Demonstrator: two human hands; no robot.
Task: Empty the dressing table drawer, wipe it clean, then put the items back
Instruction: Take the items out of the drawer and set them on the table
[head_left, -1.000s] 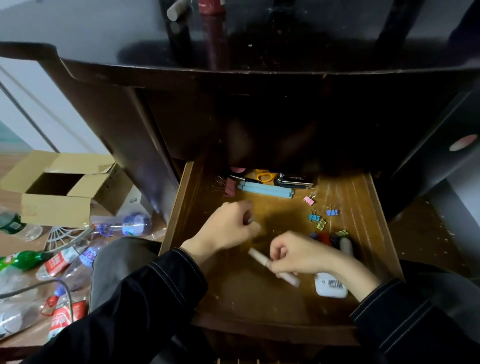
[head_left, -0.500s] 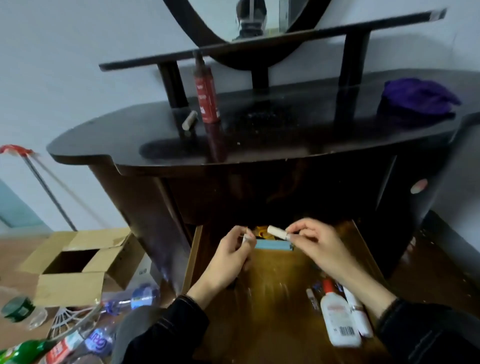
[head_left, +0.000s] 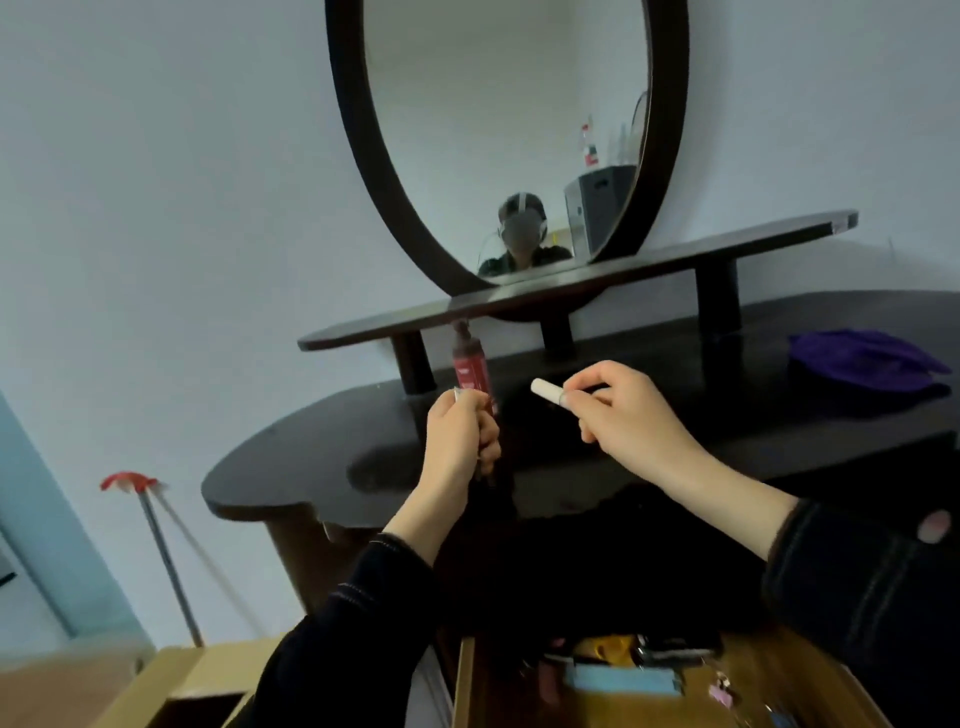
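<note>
Head view: right grip (head_left: 631, 410) pinches a small white cylindrical tube (head_left: 549, 391) above the dark glossy wooden worktop (head_left: 311, 467); left grip (head_left: 460, 434) curls round a small silvery-tipped item (head_left: 457, 393), in front of a red bottle (head_left: 470, 369); a purple cloth (head_left: 867, 358) lies at the worktop's right; open brown wooden drawer (head_left: 465, 686) below holds clutter

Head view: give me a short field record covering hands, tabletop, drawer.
left hand: grips a small item, only its silvery tip shows
right hand: pinches a white stick
tabletop: red bottle upright, purple cloth
drawer: open, blue bar and pink binder clip inside
</note>
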